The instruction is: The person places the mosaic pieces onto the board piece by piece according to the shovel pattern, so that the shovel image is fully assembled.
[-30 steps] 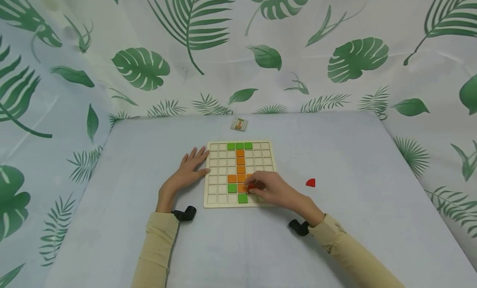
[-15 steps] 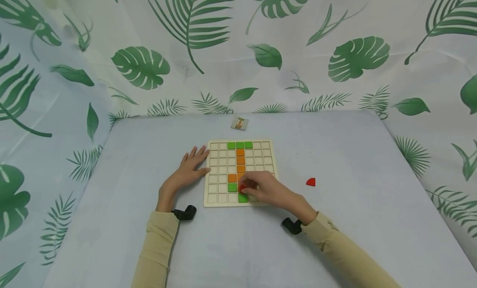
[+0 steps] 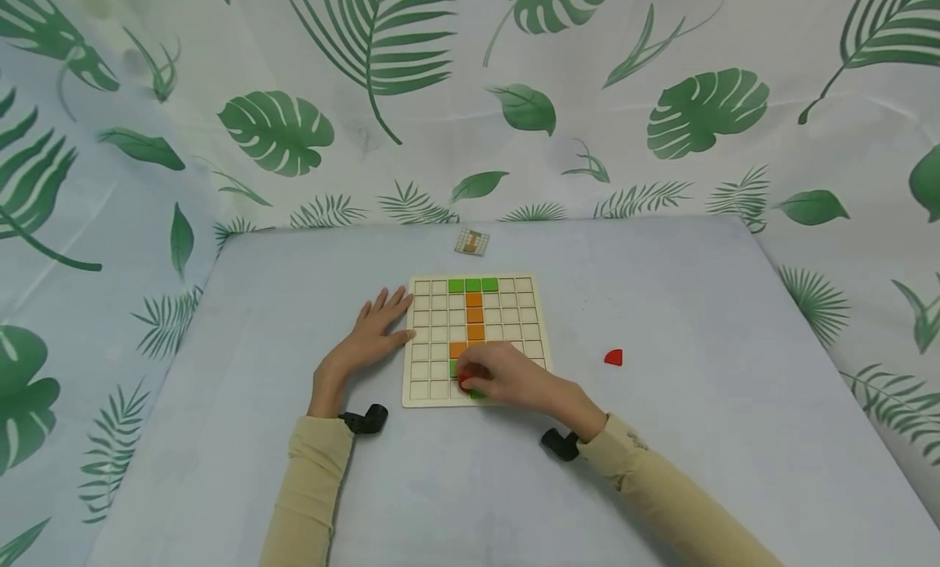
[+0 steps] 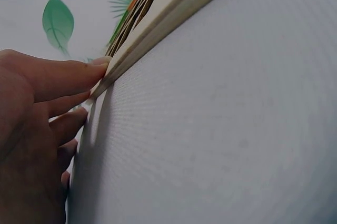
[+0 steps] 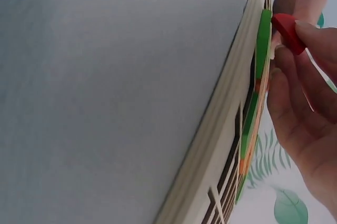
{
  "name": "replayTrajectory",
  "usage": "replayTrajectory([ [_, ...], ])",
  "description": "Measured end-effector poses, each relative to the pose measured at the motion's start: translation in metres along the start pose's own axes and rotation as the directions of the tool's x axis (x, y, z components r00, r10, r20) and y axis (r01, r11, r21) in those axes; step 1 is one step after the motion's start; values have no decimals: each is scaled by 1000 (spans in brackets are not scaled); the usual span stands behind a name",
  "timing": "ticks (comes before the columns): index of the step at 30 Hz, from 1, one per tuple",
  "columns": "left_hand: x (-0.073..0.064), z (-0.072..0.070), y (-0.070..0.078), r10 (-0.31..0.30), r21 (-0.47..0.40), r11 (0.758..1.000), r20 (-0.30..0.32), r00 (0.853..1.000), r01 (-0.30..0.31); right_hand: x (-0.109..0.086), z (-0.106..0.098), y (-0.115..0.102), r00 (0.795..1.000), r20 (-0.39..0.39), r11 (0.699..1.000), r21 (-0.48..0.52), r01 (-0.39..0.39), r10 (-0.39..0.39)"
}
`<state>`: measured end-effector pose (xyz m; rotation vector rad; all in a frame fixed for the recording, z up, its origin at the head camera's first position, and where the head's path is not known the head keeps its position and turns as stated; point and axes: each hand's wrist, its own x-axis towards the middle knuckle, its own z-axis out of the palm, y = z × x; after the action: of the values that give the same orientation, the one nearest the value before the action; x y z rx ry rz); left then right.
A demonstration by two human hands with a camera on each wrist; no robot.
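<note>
My right hand (image 3: 507, 375) pinches a red piece (image 5: 289, 32) between thumb and fingers, low over the front rows of a wooden grid board (image 3: 433, 396). Green tiles (image 3: 473, 285) line part of the board's back row, and a column of orange tiles (image 3: 475, 316) runs down from them. Another orange tile (image 3: 458, 350) sits left of that column; tiles beneath the right hand are partly hidden. With fingers straight, my left hand (image 3: 367, 338) touches the board's left edge, its thumb (image 4: 79, 77) against the rim in the left wrist view.
A red quarter-round piece (image 3: 614, 357) lies on the table right of the board. Behind the board is a small card (image 3: 472, 242) printed with a grid pattern. Leaf-patterned cloth (image 3: 441, 102) hangs at the back and sides of the table.
My right hand has moved left across the board with the red piece, from right of the orange column to its front left. The left hand stays in place.
</note>
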<state>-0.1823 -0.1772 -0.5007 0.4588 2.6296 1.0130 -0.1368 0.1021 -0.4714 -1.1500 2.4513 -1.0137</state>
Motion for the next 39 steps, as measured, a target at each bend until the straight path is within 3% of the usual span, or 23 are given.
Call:
replayTrajectory([
  [19, 1, 0, 4, 6, 10, 1000, 0, 1000, -6, 1, 3, -8, 998, 56, 985, -171, 1, 8],
  [39, -1, -2, 3, 3, 3, 1000, 1, 1000, -3, 0, 3, -6, 999, 49, 992, -125, 9, -3],
])
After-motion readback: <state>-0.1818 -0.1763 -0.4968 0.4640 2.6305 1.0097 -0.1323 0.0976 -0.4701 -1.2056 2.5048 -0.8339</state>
